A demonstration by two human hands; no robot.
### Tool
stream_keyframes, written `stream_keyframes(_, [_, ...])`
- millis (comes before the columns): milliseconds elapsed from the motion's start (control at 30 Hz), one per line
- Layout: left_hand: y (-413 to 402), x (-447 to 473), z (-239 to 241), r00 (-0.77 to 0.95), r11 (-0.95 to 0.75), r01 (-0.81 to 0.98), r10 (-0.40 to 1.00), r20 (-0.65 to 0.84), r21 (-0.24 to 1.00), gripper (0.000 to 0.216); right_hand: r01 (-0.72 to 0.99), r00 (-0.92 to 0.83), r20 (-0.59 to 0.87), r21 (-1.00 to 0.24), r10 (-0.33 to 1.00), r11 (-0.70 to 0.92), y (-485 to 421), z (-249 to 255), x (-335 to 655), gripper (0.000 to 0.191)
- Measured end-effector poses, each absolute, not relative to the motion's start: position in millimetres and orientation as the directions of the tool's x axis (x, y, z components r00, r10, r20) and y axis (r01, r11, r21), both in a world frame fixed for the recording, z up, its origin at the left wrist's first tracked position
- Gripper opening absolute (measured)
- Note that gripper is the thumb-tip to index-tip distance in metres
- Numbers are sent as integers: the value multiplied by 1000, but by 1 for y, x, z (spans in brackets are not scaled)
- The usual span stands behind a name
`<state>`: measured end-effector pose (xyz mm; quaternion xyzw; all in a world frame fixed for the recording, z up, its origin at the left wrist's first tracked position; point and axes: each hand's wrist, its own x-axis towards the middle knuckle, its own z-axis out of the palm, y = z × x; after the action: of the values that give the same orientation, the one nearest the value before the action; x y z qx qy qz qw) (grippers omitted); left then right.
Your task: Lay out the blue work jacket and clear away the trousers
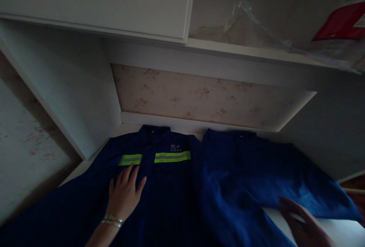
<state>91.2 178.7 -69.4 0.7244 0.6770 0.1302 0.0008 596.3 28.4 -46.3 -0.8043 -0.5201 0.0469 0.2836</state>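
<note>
A dark blue work jacket (168,186) with yellow-green reflective stripes (172,156) lies spread flat, collar toward the wall. My left hand (125,192), with silver bangles on the wrist, rests palm down on the jacket's chest just below the left stripe, fingers apart. A brighter blue garment (256,174) lies spread to the right of the jacket, touching it. My right hand (303,222) sits at the lower right, on the white surface by that garment's lower edge, fingers spread; it is dim and blurred.
The clothes lie on a white surface (342,230) inside a recessed nook with a floral wallpaper back wall (199,96) and white side panels. A white cabinet (114,7) hangs overhead, with crumpled clear plastic (248,15) on the shelf beside it. A red-and-white item (342,22) shows top right.
</note>
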Motion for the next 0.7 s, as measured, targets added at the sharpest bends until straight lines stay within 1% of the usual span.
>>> stream_keyframes(67, [196,96,-76,52,-66,984,995,85,164,58,879,308,180,-430,934,-207,63,-55,592,55])
stream_keyframes(133, [209,92,-84,58,-61,985,998,21,159,60,942,138,37,-315,990,-120,100,-63,584,65])
stream_keyframes(167, [215,88,-87,65,-65,986,998,7,154,61,960,86,-51,-264,995,-96,116,-67,581,71])
stream_keyframes(200, [221,84,-91,77,-77,986,997,2,145,62,968,64,-125,-235,990,-92,127,-70,579,77])
stream_keyframes(233, [227,79,-93,93,-93,986,996,3,135,62,968,52,-177,-235,983,-94,134,-71,580,79])
stream_keyframes(267, [233,74,-94,109,-109,986,994,6,125,62,959,49,-207,-263,977,-104,138,-72,584,76])
stream_keyframes(367, [256,60,-94,143,-142,984,990,-4,111,61,905,50,-217,-402,975,-136,134,-70,601,61])
stream_keyframes(400, [265,56,-93,151,-150,982,988,-8,111,60,901,42,-213,-414,976,-129,129,-68,605,59])
stream_keyframes(433, [273,53,-92,159,-157,981,987,-11,112,59,913,27,-209,-393,978,-109,125,-68,607,61])
stream_keyframes(467, [280,51,-92,166,-163,980,986,-14,112,58,937,7,-202,-341,979,-77,120,-68,606,67])
stream_keyframes(533, [291,48,-92,176,-173,979,984,-22,112,58,981,-16,-185,-193,983,-21,114,-70,600,83])
stream_keyframes(567, [294,47,-93,178,-174,978,984,-26,111,58,992,-10,-173,-123,985,-11,112,-72,596,88])
stream_keyframes(600, [295,47,-95,178,-173,978,984,-30,112,58,997,-1,-154,-75,988,-11,112,-75,593,90])
stream_keyframes(633, [295,47,-96,177,-172,979,984,-34,113,59,998,4,-134,-54,991,-12,113,-79,591,85])
stream_keyframes(667, [293,48,-98,173,-168,979,984,-35,116,59,998,5,-115,-61,993,-12,115,-82,591,77])
stream_keyframes(700, [290,48,-99,170,-165,979,985,-33,121,60,996,6,-93,-93,996,-15,118,-84,592,65])
